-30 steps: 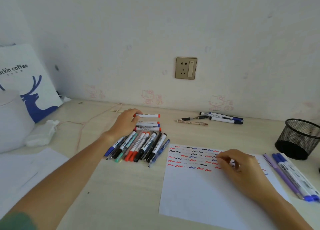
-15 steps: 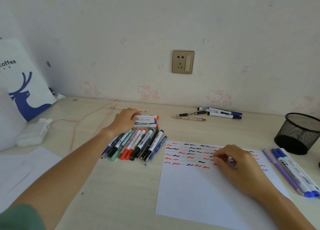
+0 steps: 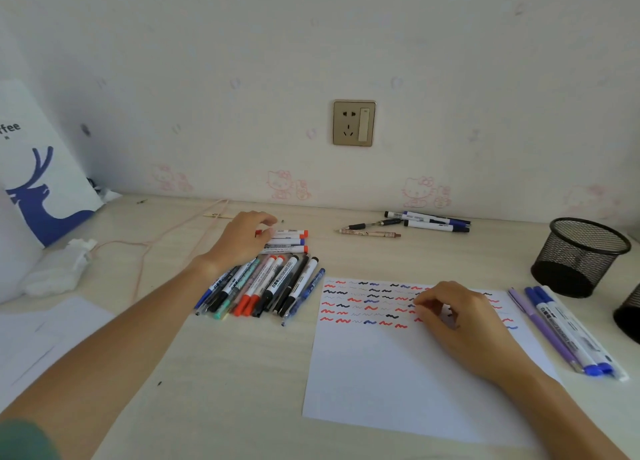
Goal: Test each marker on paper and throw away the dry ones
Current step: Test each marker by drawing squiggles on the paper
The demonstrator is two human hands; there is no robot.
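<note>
Markers (image 3: 263,286) lie in a fanned heap just left of the paper sheet (image 3: 398,373), with three more stacked crosswise at the heap's far end. The left hand (image 3: 239,241) rests over that stack, its fingertips closing on the topmost red-capped marker (image 3: 289,232); whether the grip is complete cannot be told. The right hand (image 3: 453,317) lies on the sheet's upper right with fingers curled under; whether it holds anything cannot be told. Rows of red, blue and black squiggles fill the sheet's top band.

Risks, as judged: lifting the top marker may roll the two beneath it into the heap, mixing tested with untested stock (no visible sorting line separates them). The right hand's heel may smear fresh ink.

Clearance: the lower part of the sheet is unmarked and offers room for further strokes. Right of the sheet, purple and blue pens (image 3: 568,335) lie close to its edge, and a mesh pen holder (image 3: 581,255) stands beyond them, narrowing that side. Beyond the sheet's far edge, loose pens (image 3: 429,221) lie near the wall. No waste bin is identifiable.
</note>
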